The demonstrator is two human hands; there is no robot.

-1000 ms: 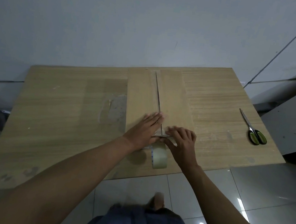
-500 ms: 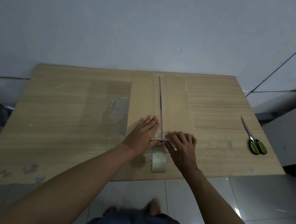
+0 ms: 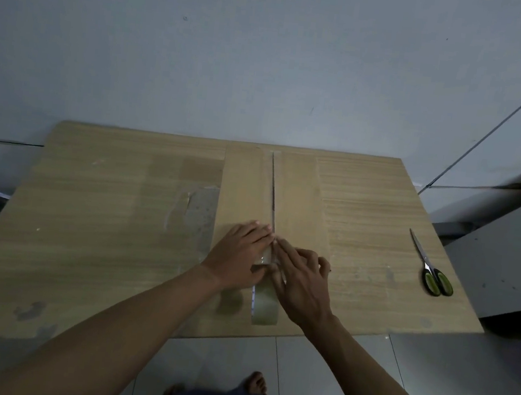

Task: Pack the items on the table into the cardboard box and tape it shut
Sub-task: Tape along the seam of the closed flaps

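The box [image 3: 244, 189] sits closed on the tabletop [image 3: 89, 227], contents hidden. Left hand [image 3: 240, 253] and right hand [image 3: 301, 282] press flat, fingers straight, on tape [image 3: 264, 259] over its seam; scissors [image 3: 431, 270] lie to its right.

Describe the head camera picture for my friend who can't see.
The left hand and right hand press tape onto the seam of a cardboard box on a wooden table. The tape roll sits at its near end; scissors lie further right.

Dim, flat light everywhere. Just below my grip the tape roll [image 3: 265, 307] throws a soft shadow leftward. Nearer me the floor tiles [image 3: 427, 375] glint faintly; far right, the view's edge smears and bends.
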